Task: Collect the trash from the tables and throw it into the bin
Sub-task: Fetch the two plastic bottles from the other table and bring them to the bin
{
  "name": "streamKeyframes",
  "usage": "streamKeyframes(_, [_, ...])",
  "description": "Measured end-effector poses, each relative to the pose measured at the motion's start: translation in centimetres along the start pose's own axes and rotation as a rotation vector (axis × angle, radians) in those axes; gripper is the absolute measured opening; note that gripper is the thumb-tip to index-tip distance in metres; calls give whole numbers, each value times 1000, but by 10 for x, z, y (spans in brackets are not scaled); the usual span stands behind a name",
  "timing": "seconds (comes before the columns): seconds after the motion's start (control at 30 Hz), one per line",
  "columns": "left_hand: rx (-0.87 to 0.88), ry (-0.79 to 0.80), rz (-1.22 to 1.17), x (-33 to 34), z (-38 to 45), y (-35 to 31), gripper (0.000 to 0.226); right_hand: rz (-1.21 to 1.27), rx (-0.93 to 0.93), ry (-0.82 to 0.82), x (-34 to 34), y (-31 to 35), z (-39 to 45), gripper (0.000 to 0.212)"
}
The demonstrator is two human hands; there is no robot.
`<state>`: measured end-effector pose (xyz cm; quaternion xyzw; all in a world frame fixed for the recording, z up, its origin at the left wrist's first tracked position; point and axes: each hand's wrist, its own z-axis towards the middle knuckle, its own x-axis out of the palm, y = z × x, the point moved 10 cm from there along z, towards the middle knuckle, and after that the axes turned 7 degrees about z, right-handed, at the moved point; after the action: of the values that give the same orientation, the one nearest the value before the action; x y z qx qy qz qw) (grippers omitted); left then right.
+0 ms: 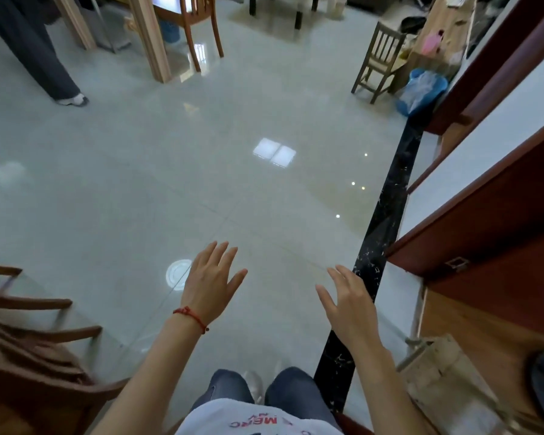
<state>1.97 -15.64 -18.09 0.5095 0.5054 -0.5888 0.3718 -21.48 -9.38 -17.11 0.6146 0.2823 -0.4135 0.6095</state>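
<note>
both hands empty: left hand (212, 279) is spread flat, fingers apart, palm down over the floor, a red string bracelet (191, 317) at its wrist; right hand (347, 298) likewise spread wide, holding nothing, just beside the black marble floor strip (387, 215). neither hand touches any object. below them, jeans-clad legs and the hem of a white printed shirt show, so the person stands on the glossy tiled floor (170, 152), well apart from any work surface. a wooden chair (35, 334) with a brown cushion stands near the left arm; a red-brown cabinet (496, 221) runs along the right side. the task's thing: a blue bin (421, 92) lined with a clear plastic bag stands far ahead on the right, next to a small wooden chair (379, 59) and a light wooden table (443, 32) on which a pink item and scattered scraps lie; what they are cannot be told, too small. another person's leg shows at far left. judgement: collection has not visibly begun at this table. such scraps will likely be light, soft and crushable; pinch or scoop them together in the palm, and drop them into the bag mouth, whose liner is thin and may shift.
</note>
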Motion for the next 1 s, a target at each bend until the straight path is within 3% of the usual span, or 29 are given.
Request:
streamKeyframes(0.23, [-129,-24,-10,-1,75,10,77,17,-82,71,17,-8,105,42])
streamKeyframes(0.37, [-273,-61,-15,-13,108,27,77,27,-237,165,29,13,178,42])
streamKeyframes(0.63, [-585,-103,-40,-29,120,70,74,18,-595,287,60,90,272,38])
streamKeyframes(0.87, [-829,-130,-35,-37,91,133,76,76,-794,433,117,173,291,38])
streamKeyframes(1.0, [-923,-152,-52,-43,86,180,77,65,-897,489,151,228,296,48])
